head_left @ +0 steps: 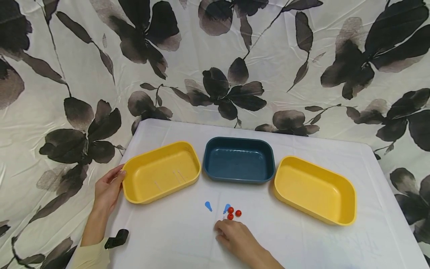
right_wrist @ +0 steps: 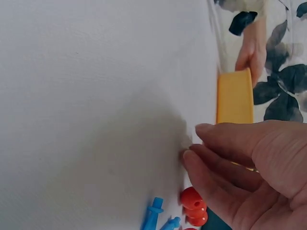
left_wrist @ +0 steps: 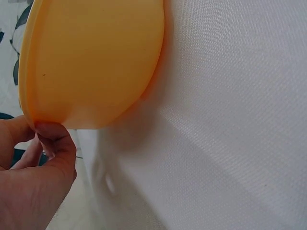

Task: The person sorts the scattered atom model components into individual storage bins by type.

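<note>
My left hand pinches the left-end rim of a yellow tray between thumb and fingers. Three thin pale sticks lie inside that tray. My right hand is low over the white cloth, fingers bent. In the right wrist view a gap shows between thumb and fingertips, with nothing visible in it. Just beyond those fingers sit three red beads and a small blue drop-shaped piece, partly overlapped by the beads. A second blue drop-shaped piece lies to their left.
A dark blue tray stands at the back middle, right of the held yellow tray. Another yellow tray sits angled on the right. White cloth covers the table, with a floral curtain behind it.
</note>
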A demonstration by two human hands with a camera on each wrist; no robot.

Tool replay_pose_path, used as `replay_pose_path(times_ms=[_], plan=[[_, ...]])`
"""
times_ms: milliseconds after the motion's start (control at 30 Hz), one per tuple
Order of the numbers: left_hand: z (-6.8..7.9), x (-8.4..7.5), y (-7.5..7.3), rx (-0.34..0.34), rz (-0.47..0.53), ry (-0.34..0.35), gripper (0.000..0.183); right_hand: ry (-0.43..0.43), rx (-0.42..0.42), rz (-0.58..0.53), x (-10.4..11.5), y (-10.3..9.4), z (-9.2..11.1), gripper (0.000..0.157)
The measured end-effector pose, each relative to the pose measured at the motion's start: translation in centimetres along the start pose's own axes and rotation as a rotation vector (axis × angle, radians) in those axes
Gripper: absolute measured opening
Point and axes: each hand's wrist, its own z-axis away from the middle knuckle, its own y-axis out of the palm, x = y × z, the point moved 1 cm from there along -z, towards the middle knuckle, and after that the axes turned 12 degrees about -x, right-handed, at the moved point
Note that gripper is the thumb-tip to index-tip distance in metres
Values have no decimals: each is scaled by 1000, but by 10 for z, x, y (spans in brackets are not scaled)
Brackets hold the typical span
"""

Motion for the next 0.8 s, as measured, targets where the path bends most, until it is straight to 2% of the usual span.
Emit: replay_pose_path(times_ms=[200,333,467,667,800], plan=[[0,2,0,-5,12,-15,50,-82,24,67,0,4,0,14],[0,3,0,4,12,-3,51,-119,48,80,0,7,1,15],[-1,3,0,6,17,-8,51,-156,32,80,0,9,2,20],[0,3,0,10,30,-1,53,-144,23,84,0,11,0,31],[0,4,0,7,36,1,53,-134,49,105,1,12,-3,32]])
